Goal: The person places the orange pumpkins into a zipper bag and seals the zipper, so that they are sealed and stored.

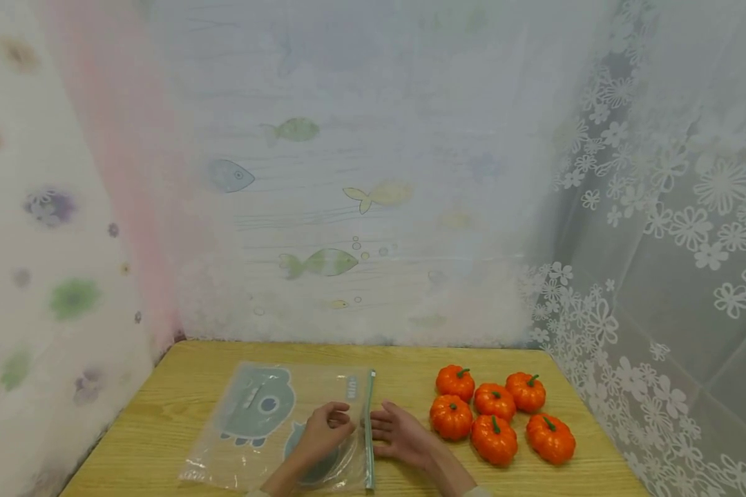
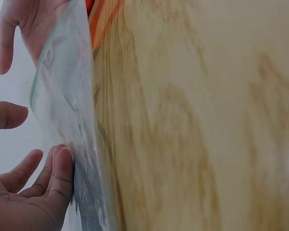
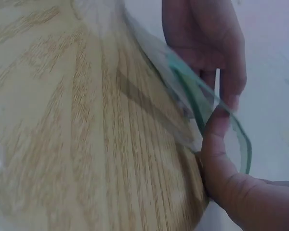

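Fingers (image 1: 383,427) touching clear bag (image 1: 278,421), illegible lettering (image 1: 351,388), pumpkins (image 1: 494,442)

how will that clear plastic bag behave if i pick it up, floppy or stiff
The clear plastic bag will probably flop, since its film looks thin and wrinkled. Its green edge likely flexes too, as it bows in the right wrist view. The glossy surface may be slippery.

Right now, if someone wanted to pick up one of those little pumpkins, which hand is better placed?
Probably the right hand: at the green edge of the clear bag, it is nearer the orange pumpkins. The left hand is over the bag, farther from them.
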